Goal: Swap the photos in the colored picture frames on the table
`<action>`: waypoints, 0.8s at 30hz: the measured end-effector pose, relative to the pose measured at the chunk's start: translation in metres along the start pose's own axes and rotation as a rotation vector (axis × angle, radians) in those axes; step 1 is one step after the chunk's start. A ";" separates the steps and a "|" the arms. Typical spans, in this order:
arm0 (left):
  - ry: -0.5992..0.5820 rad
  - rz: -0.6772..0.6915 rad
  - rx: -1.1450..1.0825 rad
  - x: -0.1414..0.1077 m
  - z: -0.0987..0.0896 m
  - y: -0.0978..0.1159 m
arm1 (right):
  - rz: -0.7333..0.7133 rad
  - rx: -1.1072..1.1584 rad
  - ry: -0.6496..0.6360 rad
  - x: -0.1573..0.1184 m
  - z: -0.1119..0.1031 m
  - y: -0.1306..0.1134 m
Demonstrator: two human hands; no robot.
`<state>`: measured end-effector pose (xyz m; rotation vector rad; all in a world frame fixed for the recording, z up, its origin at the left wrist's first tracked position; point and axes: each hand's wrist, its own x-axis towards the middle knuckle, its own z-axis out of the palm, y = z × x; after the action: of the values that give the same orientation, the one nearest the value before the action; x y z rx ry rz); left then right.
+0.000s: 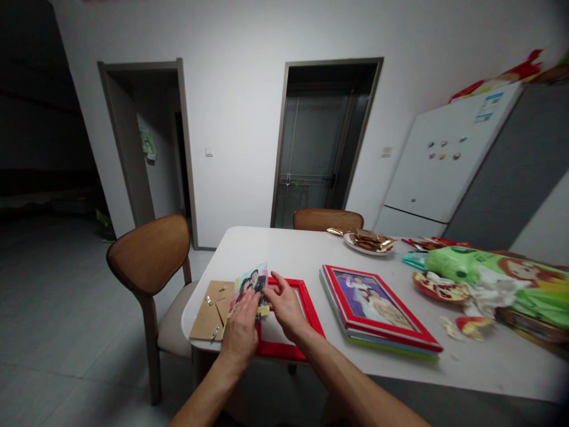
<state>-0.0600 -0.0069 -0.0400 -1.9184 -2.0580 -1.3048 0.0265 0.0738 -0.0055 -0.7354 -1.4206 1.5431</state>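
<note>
A printed photo [256, 279] showing people in dark clothes is raised at a tilt above the left part of a red picture frame [312, 308]. My left hand [242, 323] holds the photo's near side, its fingers lying across the print. At the photo's right edge, my right hand [287, 305] grips with thumb and fingers, partly over the frame. The frame lies flat on the table, its left side hidden by the photo and my hands. Left of them lies a brown backing board [207, 311] with metal clips and a stand piece.
On the white table [267, 243], a stack of framed pictures [377, 302] is at right. Beyond are a plate of wrapped snacks [368, 242], an opened pomegranate [440, 289], crumpled tissues and a green tissue pack [484, 267]. Chairs [151, 252] stand at the left and far side.
</note>
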 end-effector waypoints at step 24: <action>-0.089 -0.348 -0.237 -0.002 0.009 0.008 | 0.253 -0.340 0.144 0.020 -0.087 0.033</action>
<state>-0.0487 -0.0038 -0.0427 -1.7852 -2.4684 -1.6249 0.0869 0.1327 -0.0492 -1.2470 -1.5437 1.4139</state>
